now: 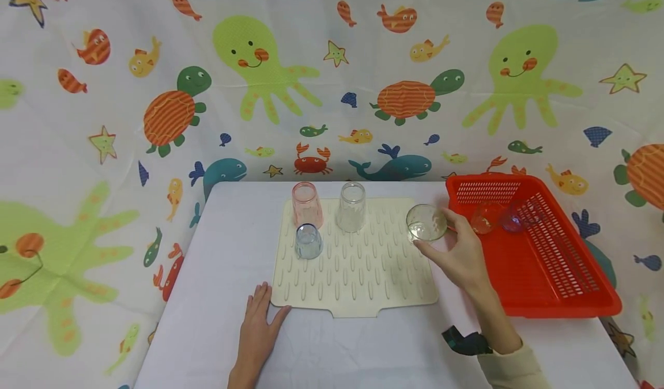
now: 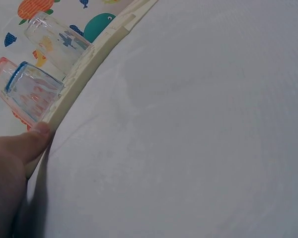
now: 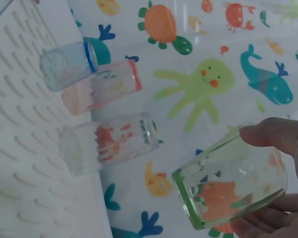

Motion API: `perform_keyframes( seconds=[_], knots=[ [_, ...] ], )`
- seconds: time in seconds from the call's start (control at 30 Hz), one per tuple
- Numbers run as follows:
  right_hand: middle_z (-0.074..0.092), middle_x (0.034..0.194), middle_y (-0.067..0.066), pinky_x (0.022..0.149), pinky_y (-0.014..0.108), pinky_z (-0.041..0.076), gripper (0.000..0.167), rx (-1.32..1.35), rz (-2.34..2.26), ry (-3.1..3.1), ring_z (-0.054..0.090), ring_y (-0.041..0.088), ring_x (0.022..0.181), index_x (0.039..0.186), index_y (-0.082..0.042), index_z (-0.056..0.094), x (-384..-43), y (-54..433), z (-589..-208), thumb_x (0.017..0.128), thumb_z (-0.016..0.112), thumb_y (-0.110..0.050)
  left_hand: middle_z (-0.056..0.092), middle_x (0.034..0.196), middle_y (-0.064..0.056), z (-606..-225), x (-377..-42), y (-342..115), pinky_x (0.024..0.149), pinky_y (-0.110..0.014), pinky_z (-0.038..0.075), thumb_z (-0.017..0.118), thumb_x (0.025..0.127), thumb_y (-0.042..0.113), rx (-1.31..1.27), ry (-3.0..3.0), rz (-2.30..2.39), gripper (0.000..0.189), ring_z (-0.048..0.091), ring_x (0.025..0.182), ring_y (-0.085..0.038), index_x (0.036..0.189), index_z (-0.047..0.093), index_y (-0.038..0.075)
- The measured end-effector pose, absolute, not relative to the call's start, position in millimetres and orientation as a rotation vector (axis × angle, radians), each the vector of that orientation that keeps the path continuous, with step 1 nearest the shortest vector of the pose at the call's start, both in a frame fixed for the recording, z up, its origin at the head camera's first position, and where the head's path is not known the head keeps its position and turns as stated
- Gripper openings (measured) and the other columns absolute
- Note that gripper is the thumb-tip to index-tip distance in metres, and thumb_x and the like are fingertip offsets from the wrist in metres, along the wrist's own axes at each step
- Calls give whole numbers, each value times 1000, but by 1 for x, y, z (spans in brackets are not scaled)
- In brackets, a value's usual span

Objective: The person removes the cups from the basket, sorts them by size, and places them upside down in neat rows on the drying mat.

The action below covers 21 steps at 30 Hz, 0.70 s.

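My right hand (image 1: 464, 256) grips a clear green-edged glass (image 1: 426, 223) between thumb and fingers, over the right part of a cream drying mat (image 1: 358, 297). In the right wrist view, the green edge of this glass (image 3: 233, 183) faces the mat's side. On the mat's left half stand a pink-rimmed glass (image 1: 307, 207), a clear glass (image 1: 351, 210) and a shorter blue-rimmed glass (image 1: 308, 242). At the mat's front left corner lies my left hand (image 1: 257, 328), fingers extended. Its thumb (image 2: 37, 134) touches the mat's edge in the left wrist view.
To the right stands a red plastic basket (image 1: 539, 308) with slotted walls. Inside, near its back, lie a reddish glass (image 1: 486, 219) and a purple glass (image 1: 513, 221). A white cloth (image 1: 223, 233) covers the table; a printed sea-animal curtain (image 1: 332, 101) hangs behind it.
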State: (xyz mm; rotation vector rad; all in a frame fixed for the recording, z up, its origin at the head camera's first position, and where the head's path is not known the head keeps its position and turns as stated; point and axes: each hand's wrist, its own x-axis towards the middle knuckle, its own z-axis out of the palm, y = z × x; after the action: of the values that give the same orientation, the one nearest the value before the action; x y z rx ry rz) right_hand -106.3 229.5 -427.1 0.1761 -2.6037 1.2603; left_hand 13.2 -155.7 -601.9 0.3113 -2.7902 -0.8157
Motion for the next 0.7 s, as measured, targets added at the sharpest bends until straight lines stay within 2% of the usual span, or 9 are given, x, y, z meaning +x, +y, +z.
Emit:
perform_keyframes(
  seconds=[0.17,0.3,0.57,0.7],
  knots=[
    [54,142,23,108,59,47,86,248,1302,-2592,58,41,125,144,3,44,-103,221,-433,74,89,-17,46,154,-19,-603,13,-156,131,-39,19,79,85,39,308,-2787,-808,78,39,146,-37,143,50,-3],
    [57,138,20,106,60,50,85,299,1290,-2574,59,37,120,142,2,47,-101,214,-437,71,91,-16,46,154,-19,-603,13,-156,130,-40,19,78,85,38,306,-2785,-817,77,39,146,-37,143,50,-4],
    [56,140,19,107,59,50,85,340,1295,-2622,58,36,124,141,0,47,-95,202,-439,70,91,-17,45,155,-18,-601,13,-156,131,-39,18,78,86,36,312,-2800,-835,76,37,148,-36,145,48,-3],
    [55,142,18,109,58,49,84,352,1312,-2646,56,35,126,142,0,46,-93,197,-439,72,90,-18,44,156,-18,-599,13,-157,129,-44,21,78,87,37,318,-2820,-840,77,36,148,-36,145,48,-2]
  ],
)
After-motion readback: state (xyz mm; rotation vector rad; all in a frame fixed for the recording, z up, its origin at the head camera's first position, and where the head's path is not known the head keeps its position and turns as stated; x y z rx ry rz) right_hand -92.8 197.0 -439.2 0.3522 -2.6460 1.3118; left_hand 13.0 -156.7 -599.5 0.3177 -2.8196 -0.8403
